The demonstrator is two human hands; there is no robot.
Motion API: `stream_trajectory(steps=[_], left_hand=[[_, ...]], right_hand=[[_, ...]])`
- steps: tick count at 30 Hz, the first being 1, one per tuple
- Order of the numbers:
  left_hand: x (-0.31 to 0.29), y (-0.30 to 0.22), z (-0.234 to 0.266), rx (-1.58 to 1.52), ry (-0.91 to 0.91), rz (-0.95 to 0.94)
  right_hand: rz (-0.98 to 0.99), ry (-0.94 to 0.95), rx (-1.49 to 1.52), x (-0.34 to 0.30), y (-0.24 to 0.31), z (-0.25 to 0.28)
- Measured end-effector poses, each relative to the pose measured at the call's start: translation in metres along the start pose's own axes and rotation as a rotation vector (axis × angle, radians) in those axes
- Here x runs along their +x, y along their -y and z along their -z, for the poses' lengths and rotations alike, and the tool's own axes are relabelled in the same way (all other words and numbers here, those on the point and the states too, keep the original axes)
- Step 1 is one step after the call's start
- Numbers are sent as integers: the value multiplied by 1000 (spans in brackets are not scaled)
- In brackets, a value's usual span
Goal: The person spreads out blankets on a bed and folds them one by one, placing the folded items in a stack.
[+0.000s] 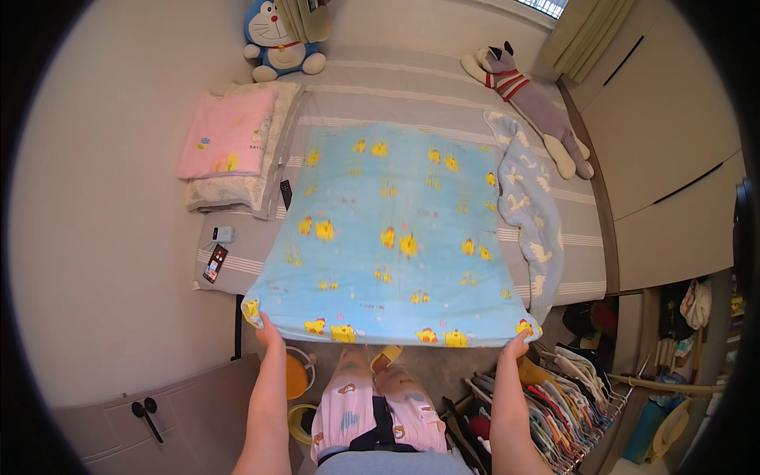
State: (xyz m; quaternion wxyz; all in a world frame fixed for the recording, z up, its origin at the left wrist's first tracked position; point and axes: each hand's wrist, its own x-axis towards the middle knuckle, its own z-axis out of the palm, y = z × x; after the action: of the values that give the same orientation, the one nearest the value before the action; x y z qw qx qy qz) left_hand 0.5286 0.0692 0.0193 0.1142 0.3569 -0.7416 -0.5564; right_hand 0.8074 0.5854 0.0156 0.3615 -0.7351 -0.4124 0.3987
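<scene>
A light blue blanket (396, 210) printed with yellow chicks is spread over the bed, its near edge pulled out past the mattress toward me. My left hand (267, 331) is closed on the near left corner of it. The near right corner is gripped in my right hand (516, 345). Between the two hands the near edge hangs fairly straight above the floor, while the far part lies on the grey striped bed sheet (380, 79). The fingers of both hands are partly hidden by the cloth.
Left on the bed are a folded pink blanket (229, 134) on a pillow, a remote control (286, 193), a phone (214, 263) and a small light-blue device (223, 234). A crumpled grey-blue blanket (526, 198) and plush toy (538, 111) lie right. Hanging clothes (554, 404) stand near right.
</scene>
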Motion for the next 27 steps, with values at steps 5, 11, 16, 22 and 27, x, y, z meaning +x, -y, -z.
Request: stream_trajectory(steps=[5, 11, 16, 22, 27], left_hand=[[23, -13, -9, -77, 41, 293], [70, -91, -126, -371, 357, 444], [120, -115, -187, -292, 396, 523], [142, -78, -241, -257, 431, 668], [173, -110, -343, -490, 443, 625]], right_hand=[[29, 119, 149, 2, 18, -10], [31, 457, 293, 33, 107, -113], [-191, 395, 168, 19, 133, -171], [-337, 274, 237, 9, 85, -231], [-203, 374, 277, 38, 133, -322]])
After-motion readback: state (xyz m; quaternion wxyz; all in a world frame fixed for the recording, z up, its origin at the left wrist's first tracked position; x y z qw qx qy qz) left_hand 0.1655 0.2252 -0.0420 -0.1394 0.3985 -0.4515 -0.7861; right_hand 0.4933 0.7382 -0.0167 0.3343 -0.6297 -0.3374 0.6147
